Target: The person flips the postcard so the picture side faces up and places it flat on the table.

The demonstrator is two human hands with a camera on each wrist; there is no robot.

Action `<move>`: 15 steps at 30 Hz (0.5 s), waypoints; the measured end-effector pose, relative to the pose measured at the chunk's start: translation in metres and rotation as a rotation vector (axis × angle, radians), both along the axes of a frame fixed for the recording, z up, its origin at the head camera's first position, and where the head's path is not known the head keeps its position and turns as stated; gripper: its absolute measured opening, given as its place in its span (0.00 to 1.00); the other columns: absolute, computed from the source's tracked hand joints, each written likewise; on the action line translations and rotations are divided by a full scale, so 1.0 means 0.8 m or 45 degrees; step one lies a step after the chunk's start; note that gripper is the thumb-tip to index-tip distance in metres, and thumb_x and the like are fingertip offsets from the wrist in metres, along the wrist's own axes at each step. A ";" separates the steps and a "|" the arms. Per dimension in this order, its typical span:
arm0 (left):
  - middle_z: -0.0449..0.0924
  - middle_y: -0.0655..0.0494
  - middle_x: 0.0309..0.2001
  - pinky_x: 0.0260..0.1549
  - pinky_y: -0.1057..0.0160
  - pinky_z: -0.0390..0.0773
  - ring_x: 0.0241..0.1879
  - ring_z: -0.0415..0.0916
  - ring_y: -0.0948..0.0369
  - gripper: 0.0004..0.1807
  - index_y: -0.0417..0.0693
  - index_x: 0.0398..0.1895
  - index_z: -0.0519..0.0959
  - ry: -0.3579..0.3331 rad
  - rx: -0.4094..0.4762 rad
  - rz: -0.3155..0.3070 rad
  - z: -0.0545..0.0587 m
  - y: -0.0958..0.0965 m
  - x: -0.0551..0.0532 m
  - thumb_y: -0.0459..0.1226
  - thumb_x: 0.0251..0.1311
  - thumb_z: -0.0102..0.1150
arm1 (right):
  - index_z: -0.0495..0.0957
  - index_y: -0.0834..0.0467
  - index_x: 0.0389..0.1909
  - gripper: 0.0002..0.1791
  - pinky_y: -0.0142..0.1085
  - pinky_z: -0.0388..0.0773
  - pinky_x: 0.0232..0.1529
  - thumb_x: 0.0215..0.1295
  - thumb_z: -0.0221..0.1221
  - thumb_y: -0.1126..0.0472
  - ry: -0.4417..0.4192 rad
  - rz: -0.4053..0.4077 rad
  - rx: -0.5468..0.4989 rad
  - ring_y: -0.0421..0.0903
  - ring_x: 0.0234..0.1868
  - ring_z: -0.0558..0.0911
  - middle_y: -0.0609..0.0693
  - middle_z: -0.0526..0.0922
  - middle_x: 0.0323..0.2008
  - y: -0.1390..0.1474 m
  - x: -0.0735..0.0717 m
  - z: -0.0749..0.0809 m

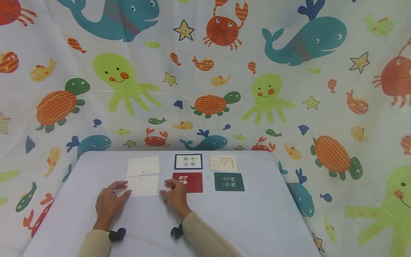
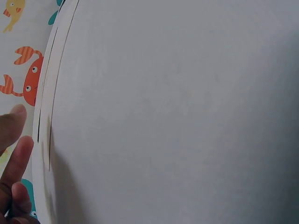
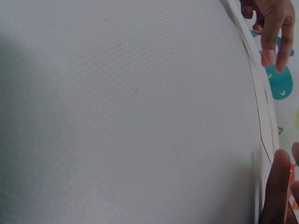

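Two white cards lie one behind the other left of the table's middle. My hands flank the nearer white card [image 1: 143, 186], and the farther white card [image 1: 143, 166] meets its back edge. At its left edge is my left hand [image 1: 108, 202], fingertips right at the border, thumb and fingers spread apart. My right hand [image 1: 177, 198] is at the opposite edge, also with thumb and fingers apart, and it overlaps the corner of a red card [image 1: 194, 182] with white characters. In the right wrist view, my left hand [image 3: 275, 28] appears across the table with fingers pointing down.
Behind the red card lies a blue-bordered card [image 1: 188, 162]. Farther right are a cream card [image 1: 223, 163] and a dark green card [image 1: 229, 182]. All rest on a white-covered table [image 1: 263, 221]. A sea-animal curtain [image 1: 205, 71] hangs behind and beside the table.
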State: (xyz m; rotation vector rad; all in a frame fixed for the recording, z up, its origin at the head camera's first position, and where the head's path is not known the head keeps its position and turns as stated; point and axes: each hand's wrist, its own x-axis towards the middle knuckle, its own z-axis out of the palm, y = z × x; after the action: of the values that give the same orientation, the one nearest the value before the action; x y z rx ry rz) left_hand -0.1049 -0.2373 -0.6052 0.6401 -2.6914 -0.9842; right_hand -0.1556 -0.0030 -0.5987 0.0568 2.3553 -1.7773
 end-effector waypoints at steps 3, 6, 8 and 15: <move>0.86 0.37 0.59 0.53 0.37 0.75 0.55 0.77 0.39 0.25 0.44 0.65 0.81 -0.016 0.019 0.018 -0.004 -0.005 0.001 0.39 0.66 0.71 | 0.86 0.50 0.56 0.22 0.33 0.84 0.29 0.61 0.76 0.62 -0.013 -0.005 -0.023 0.42 0.35 0.83 0.45 0.87 0.48 -0.004 0.001 0.000; 0.85 0.36 0.61 0.54 0.36 0.74 0.57 0.76 0.38 0.26 0.43 0.66 0.80 -0.023 0.040 0.031 -0.006 -0.009 0.002 0.39 0.66 0.71 | 0.86 0.50 0.55 0.21 0.34 0.85 0.28 0.61 0.76 0.63 -0.029 -0.010 -0.042 0.42 0.32 0.83 0.45 0.88 0.48 -0.008 0.000 0.000; 0.84 0.36 0.61 0.55 0.36 0.74 0.58 0.76 0.38 0.26 0.43 0.66 0.80 -0.022 0.051 0.039 -0.008 -0.010 0.003 0.39 0.66 0.71 | 0.86 0.51 0.55 0.21 0.35 0.85 0.28 0.61 0.76 0.64 -0.038 -0.013 -0.050 0.41 0.32 0.84 0.45 0.88 0.48 -0.011 0.000 -0.001; 0.83 0.37 0.62 0.48 0.43 0.72 0.53 0.74 0.42 0.25 0.44 0.66 0.81 -0.020 0.063 0.070 -0.008 -0.011 0.002 0.39 0.67 0.70 | 0.86 0.50 0.56 0.23 0.34 0.84 0.27 0.60 0.76 0.65 -0.064 -0.006 -0.043 0.41 0.24 0.84 0.45 0.88 0.50 -0.019 0.000 -0.002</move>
State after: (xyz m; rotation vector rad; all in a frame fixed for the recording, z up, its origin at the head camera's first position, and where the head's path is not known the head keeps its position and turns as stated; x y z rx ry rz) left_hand -0.1037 -0.2458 -0.6118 0.7304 -2.6548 -1.0384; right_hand -0.1559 -0.0184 -0.6001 0.1013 2.2915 -1.7957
